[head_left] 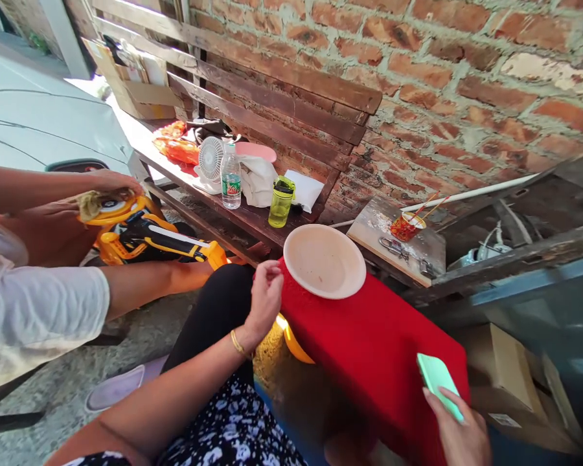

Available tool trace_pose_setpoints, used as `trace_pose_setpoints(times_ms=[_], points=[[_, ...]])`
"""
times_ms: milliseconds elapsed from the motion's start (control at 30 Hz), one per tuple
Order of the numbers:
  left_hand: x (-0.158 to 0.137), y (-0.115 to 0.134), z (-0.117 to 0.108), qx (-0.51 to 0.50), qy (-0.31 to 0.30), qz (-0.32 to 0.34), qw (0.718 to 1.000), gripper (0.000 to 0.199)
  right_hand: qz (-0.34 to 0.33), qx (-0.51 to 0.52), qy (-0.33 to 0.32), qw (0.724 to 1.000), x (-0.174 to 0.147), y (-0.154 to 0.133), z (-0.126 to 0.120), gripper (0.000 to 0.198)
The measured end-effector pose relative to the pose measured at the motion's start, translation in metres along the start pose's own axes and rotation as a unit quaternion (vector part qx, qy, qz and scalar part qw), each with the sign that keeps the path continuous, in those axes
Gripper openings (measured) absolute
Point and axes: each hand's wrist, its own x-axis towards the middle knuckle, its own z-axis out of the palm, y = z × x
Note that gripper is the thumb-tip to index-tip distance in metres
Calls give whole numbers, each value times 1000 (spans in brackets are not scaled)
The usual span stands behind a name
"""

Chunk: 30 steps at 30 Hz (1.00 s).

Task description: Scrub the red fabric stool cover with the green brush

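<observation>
My left hand [266, 299] has its fingers curled in, just left of a pale round basin [323, 262]; whether anything is inside them is hidden. The basin stands on a red cloth [369, 330] covering a narrow table, with a few small specks on its bottom. At the lower right, my right hand [461, 424] grips a flat mint-green oblong with rounded corners [441, 385] between thumb and fingers. This oblong is over the near right end of the red cloth; its underside cannot be seen.
A co-worker's hand [109, 183] holds a rag on a yellow and black machine [150, 236]. The wooden bench [252, 220] bears a water bottle [231, 181], a green bottle [282, 204] and a fan [210, 158]. At right are a red cup [404, 228] and a cardboard box [508, 369].
</observation>
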Motion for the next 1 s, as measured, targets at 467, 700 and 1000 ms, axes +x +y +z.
trace_pose_setpoints(times_ms=[467,700,1000], points=[[-60,5,54,322,-508,358,714,23,3,-10,-58,998,-2,19,4,45],[-26,-47,83,315,-483,342,742,24,-63,167,-127,976,-50,-33,18,47],[-16,-61,101,288,-531,381,700,30,-25,79,-190,978,-35,14,-11,47]])
